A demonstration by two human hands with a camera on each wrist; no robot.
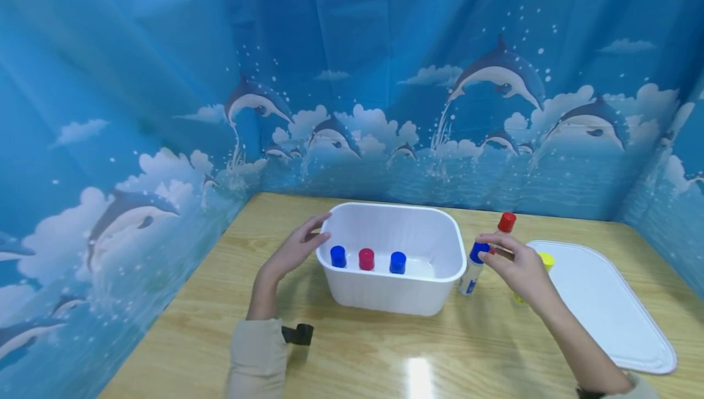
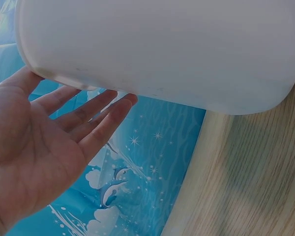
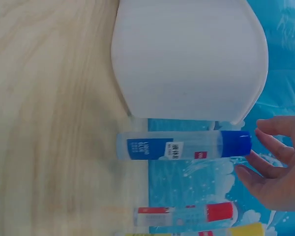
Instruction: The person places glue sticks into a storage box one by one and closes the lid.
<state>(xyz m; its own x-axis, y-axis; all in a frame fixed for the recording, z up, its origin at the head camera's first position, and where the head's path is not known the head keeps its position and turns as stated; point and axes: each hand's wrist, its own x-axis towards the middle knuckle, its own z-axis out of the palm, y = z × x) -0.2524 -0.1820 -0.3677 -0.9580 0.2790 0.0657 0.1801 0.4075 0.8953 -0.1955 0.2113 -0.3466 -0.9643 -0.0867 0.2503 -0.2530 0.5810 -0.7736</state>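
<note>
A white plastic bin (image 1: 385, 294) stands mid-table. Inside it, two blue caps (image 1: 338, 256) and a red cap (image 1: 366, 259) show above the front wall, which hides what is below. My left hand (image 1: 297, 245) rests at the bin's left rim, fingers fairly straight; in the left wrist view its fingertips (image 2: 130, 98) meet the rim. Just right of the bin, a liquid glue bottle (image 3: 187, 145) with a blue cap (image 3: 235, 143) stands upright. Around the top of that cap, my right hand (image 1: 519, 267) has its thumb and fingers spread, with gaps showing in the right wrist view.
Red-capped bottles (image 1: 506, 222) and a yellow-capped bottle (image 1: 547, 260) stand behind and beside the right hand, partly hidden by it. A flat white lid (image 1: 605, 307) lies at the right. Dolphin-print curtains (image 1: 352, 81) enclose the wooden table (image 1: 352, 356).
</note>
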